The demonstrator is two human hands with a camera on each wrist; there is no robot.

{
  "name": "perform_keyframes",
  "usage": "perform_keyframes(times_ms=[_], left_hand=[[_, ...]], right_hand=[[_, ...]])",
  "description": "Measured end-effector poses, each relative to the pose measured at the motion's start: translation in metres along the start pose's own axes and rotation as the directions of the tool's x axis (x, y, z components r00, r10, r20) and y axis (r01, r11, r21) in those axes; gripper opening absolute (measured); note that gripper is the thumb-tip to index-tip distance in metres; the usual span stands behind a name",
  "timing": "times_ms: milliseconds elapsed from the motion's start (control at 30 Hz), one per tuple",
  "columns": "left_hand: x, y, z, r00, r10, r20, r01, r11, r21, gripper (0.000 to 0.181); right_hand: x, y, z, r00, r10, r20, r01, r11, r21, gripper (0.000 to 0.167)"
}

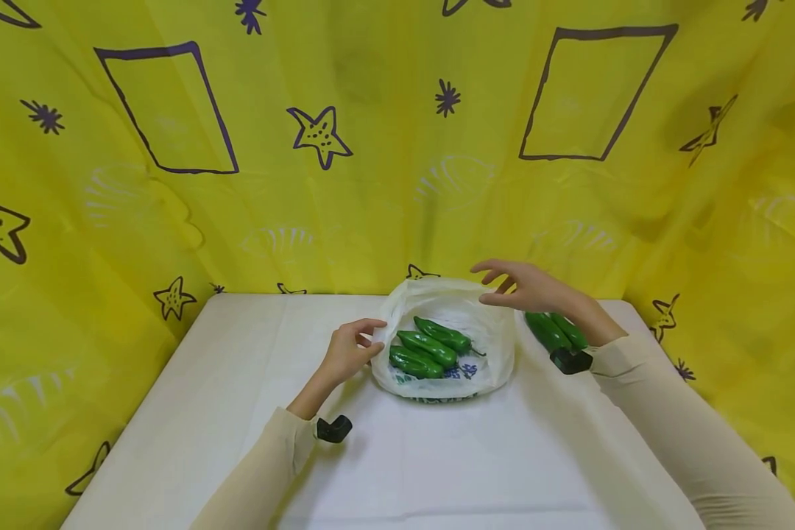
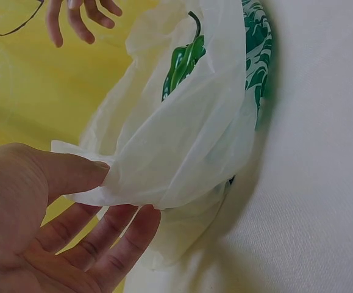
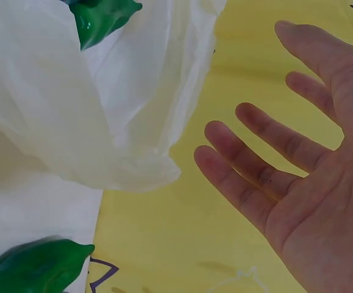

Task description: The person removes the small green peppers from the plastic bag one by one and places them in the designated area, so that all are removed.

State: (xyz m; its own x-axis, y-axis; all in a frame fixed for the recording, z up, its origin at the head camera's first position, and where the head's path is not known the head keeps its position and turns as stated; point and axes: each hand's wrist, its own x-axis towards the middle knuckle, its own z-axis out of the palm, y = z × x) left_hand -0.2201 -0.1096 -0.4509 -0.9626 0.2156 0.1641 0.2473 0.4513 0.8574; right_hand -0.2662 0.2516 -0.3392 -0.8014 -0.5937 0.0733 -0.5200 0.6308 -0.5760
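A whitish, translucent plastic bag (image 1: 500, 361) sits with its mouth spread wide on the table. Inside lie 3 green peppers (image 1: 429, 347), side by side. My left hand (image 1: 346, 355) pinches the bag's left rim between thumb and fingers, as the left wrist view shows with the thumb (image 2: 82, 174) on top of the plastic. Above the bag's right rim hovers my right hand (image 1: 526, 287), its fingers spread and holding nothing. In the right wrist view that hand (image 3: 304, 177) is apart from the bag. More green peppers (image 1: 546, 331) lie on the table beneath the right forearm, partly hidden.
The white-covered table (image 1: 238, 368) meets a yellow curtain (image 1: 384, 206) with dark drawings at its back and sides. Dark green print shows on the bag's underside. A black wrist device (image 1: 334, 428) sits on the left sleeve, another (image 1: 571, 361) on the right.
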Motion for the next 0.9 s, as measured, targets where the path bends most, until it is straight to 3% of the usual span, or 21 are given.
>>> perform_keyframes(times_ms=[600,900], left_hand=[[0.001,-0.001,0.002,0.999,-0.037,0.008,0.036,0.999,0.007,0.038],[0.001,0.0,0.001,0.999,-0.038,0.001,0.038,0.999,0.018,0.037]], right_hand=[[0.009,-0.006,0.012,0.998,-0.035,0.045,0.035,0.999,0.009,0.054],[0.016,-0.006,0.021,0.995,-0.018,0.099,0.014,0.999,0.049,0.055]])
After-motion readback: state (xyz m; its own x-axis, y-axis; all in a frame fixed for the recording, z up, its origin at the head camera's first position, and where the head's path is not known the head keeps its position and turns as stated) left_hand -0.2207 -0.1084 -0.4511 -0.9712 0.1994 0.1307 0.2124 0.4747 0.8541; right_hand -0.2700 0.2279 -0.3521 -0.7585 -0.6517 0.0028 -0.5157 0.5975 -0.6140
